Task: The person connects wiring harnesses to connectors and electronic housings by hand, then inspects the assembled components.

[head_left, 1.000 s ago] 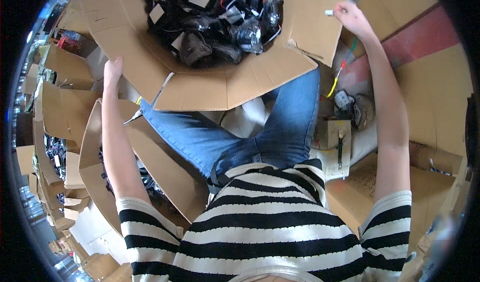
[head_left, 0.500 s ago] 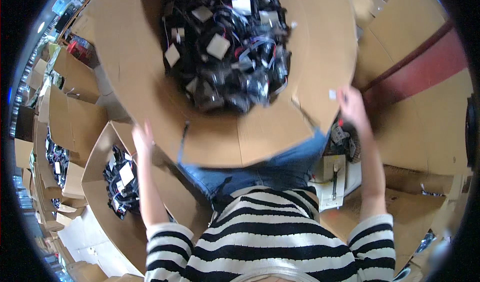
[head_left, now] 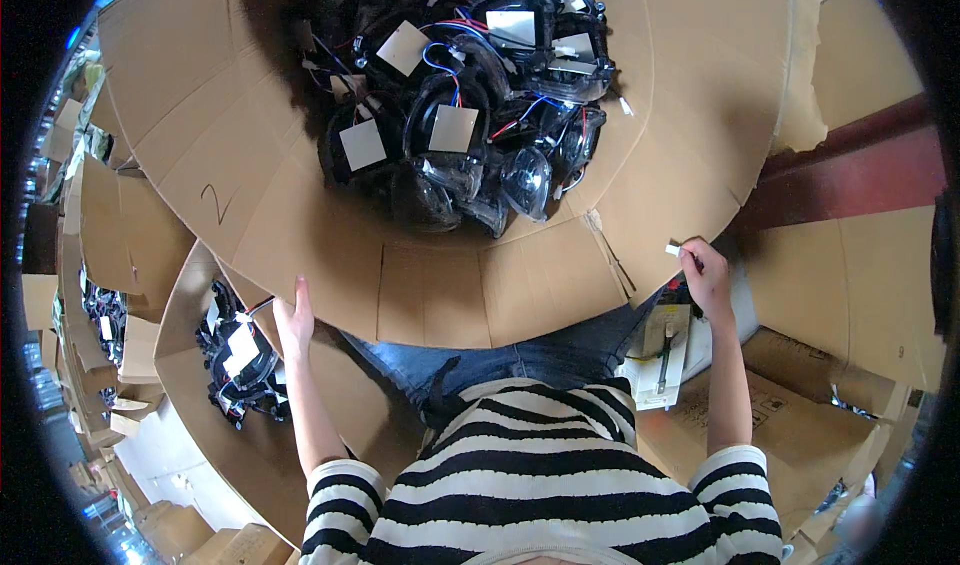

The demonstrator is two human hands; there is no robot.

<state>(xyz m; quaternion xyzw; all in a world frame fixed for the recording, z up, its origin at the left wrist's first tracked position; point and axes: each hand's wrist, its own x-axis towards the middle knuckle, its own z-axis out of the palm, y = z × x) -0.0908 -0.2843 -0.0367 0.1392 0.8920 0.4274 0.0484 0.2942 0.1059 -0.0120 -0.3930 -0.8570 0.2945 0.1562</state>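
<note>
A large cardboard box (head_left: 430, 295) tilts toward me, its mouth wide open. Inside it lies a heap of black lamp units (head_left: 452, 130) with clear domed lenses, pale square patches and coloured wires. My left hand (head_left: 293, 325) is at the box's near left rim, thumb over the edge and the other fingers partly hidden behind the cardboard. At the near right rim, my right hand (head_left: 708, 277) is closed in a pinch, with a small white piece (head_left: 673, 250) between thumb and fingertips. Whether it also grips the cardboard is hard to tell.
A lower open box (head_left: 190, 365) at left holds more black lamp units (head_left: 240, 355). Further boxes (head_left: 110, 235) line the far left. To the right are a red beam (head_left: 860, 175) and cardboard panels (head_left: 830, 285). A white case (head_left: 660, 360) stands beside my legs.
The large box has shifted and its mouth shows wider. Both my hands have come lower, nearer my body, at its rim. The white piece has come down with my right hand.
</note>
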